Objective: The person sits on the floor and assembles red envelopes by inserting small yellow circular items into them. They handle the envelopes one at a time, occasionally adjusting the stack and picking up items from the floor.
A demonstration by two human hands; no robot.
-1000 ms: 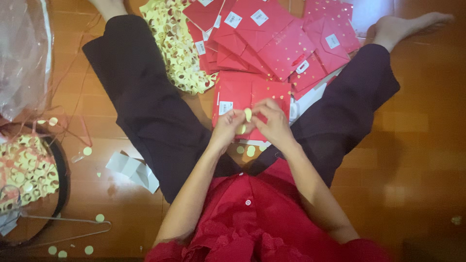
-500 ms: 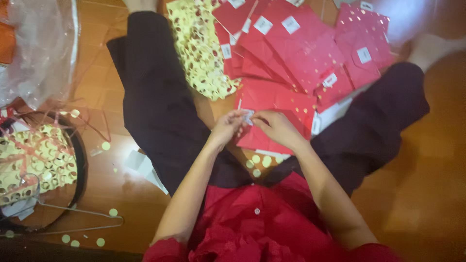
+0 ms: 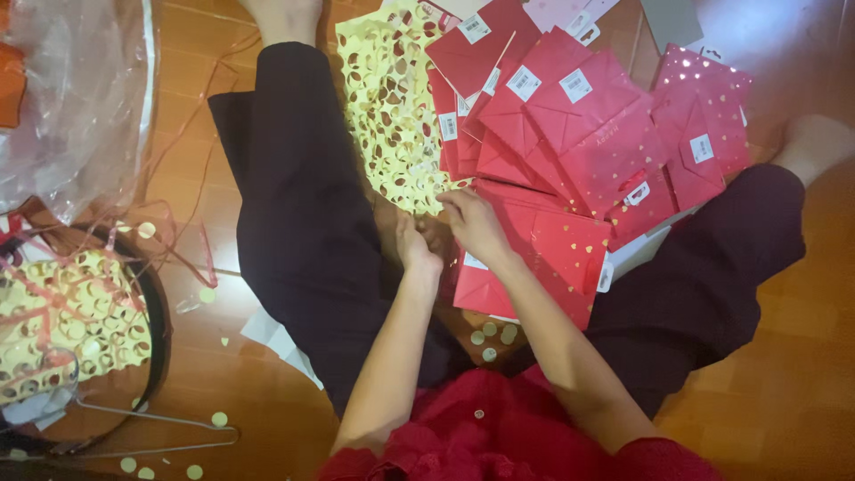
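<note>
Red envelopes [image 3: 588, 151] are showing small gold specks and white label patches — they are lying fanned out just right of the pale yellow punched sheet [image 3: 392, 116], which is showing brown floor [image 3: 784, 392] through its round holes. Below the envelopes, dark maroon trousers [image 3: 294, 205] are meeting a red shirt [image 3: 499, 436] — yellow dots [image 3: 494, 337] are lying between.

Both hands moved up from the lap toward the sticker sheet [image 3: 392, 116]. Left hand [image 3: 415, 247] now sits just below the sheet's lower edge; right hand [image 3: 472, 223] reaches to that edge, beside the sheet, over a red bag [image 3: 543, 267]. Small round sticker pinched between the fingers earlier is no longer visible. Camera shifted, so the sheet now sits lower and more central in view.
</note>
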